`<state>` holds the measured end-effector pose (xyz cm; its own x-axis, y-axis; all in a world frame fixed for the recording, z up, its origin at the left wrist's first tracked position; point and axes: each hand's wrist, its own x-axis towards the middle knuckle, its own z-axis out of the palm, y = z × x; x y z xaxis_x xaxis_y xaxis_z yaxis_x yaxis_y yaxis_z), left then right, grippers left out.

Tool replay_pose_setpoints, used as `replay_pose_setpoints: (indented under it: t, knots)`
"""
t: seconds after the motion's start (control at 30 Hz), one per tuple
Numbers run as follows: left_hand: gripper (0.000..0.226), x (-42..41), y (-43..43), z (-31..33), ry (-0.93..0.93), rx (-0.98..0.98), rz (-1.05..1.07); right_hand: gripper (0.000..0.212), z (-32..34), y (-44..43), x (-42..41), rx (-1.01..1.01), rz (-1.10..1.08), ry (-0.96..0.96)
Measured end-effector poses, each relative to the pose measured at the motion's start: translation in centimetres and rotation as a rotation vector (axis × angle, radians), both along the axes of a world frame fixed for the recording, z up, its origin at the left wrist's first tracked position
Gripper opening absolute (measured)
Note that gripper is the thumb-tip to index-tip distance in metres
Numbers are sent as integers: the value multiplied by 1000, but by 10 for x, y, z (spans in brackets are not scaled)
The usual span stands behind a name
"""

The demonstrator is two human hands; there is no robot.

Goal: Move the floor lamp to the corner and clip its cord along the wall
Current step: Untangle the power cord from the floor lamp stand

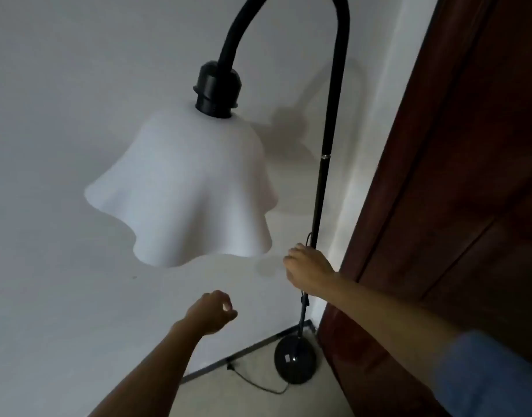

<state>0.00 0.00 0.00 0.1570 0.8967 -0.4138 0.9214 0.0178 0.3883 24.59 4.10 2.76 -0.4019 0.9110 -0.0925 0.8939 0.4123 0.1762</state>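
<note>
Tall black metal floor lamp [322, 188] stands in the room corner, its slim pole rising beside the dark red-brown wooden door [457, 176] and arching over at the top of the view. White wavy-edged bell-shaped lampshade [183, 191] hangs from a black socket collar [215, 90], out in front of the plain white wall [48, 115]. Round glossy black dome base [295, 361] sits on the pale floor [252, 401], just beside the door and near the dark baseboard strip [243, 353] along the wall foot. Right hand [308, 270] is wrapped around the lower pole, fingers curled closed on it, thumb side up; forearm comes in from the lower right, with a blue sleeve [484, 374] at the elbow. A short stretch of thin black cord [258, 385] runs along the pole at and below that hand; whether the hand also pinches it, cannot tell. Left hand [212, 311] hangs free in the air below the shade, apart from the pole, fingers loosely curled into a half-closed fist, holding nothing visible. On the floor the cord trails loose in a shallow curve from the base toward the baseboard, ending at a small dark plug-like piece [229, 367] near the wall. Lamp shadow falls on the wall behind the pole.
</note>
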Motion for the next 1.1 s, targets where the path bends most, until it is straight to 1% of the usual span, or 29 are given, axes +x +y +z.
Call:
replay_pose_setpoints:
  t: [0.07, 0.13, 0.2, 0.27, 0.33, 0.43, 0.47, 0.57, 0.63, 0.67, 0.77, 0.8, 0.83, 0.9, 0.93, 0.97, 1.0, 1.03, 1.07, 1.1]
  knots:
    - [30, -1, 1, -7, 1, -23, 30, 18, -11, 13, -10, 1, 75, -170]
    - [30, -6, -2, -12, 2, -36, 59, 21, -15, 22, -16, -38, 36, -402]
    - [29, -12, -6, -21, -1, -57, 81, 21, -24, 31, -18, -71, -11, -554]
    - [28, -22, -11, -26, 0, -70, 108, 21, -35, 36, -17, -140, -55, -588]
    - [27, -32, -15, -34, -3, -85, 134, 23, -40, 39, -18, -162, -54, -553]
    - [25, -44, -19, -40, -14, -100, 167, 22, -45, 40, -19, -183, -75, -404]
    - [24, -47, -18, -41, -20, -102, 178, 19, -45, 40, -19, -215, -74, -350]
    - [23, -54, -14, -41, -33, -96, 197, 22, -44, 31, -21, -357, -149, -199]
    - [22, -56, -11, -40, -46, -95, 203, 23, -39, 24, -24, -379, -156, -88]
    - [22, -57, -11, -38, -51, -95, 203, 22, -37, 22, -24, -376, -136, 13]
    - [24, -55, -7, -34, -50, -87, 184, 27, -26, 14, -20, -380, -85, 410]
    - [27, -52, -6, -30, -40, -81, 170, 22, -20, 10, -16, -361, -80, 531]
    - [32, -48, -5, -27, -35, -71, 158, 23, -12, 6, -14, -317, -59, 636]
    - [52, -33, -2, -21, -79, -52, 140, 40, 9, -7, -12, -211, 19, 792]
    - [64, -24, -1, -17, -120, -45, 123, 47, 21, -12, -11, -194, 39, 870]
    - [75, -13, 1, -13, -160, -48, 103, 48, 31, -16, -8, -182, 55, 963]
    - [82, -2, 1, -10, -192, -61, 84, 46, 39, -20, -6, -164, 68, 1046]
    - [83, 8, 2, -9, -216, -81, 68, 40, 47, -22, -3, -150, 69, 1132]
    - [77, 17, 2, -8, -232, -98, 50, 31, 53, -23, 1, -150, 61, 1224]
    - [64, 25, 1, -9, -243, -114, 30, 22, 58, -22, 5, -146, 49, 1326]
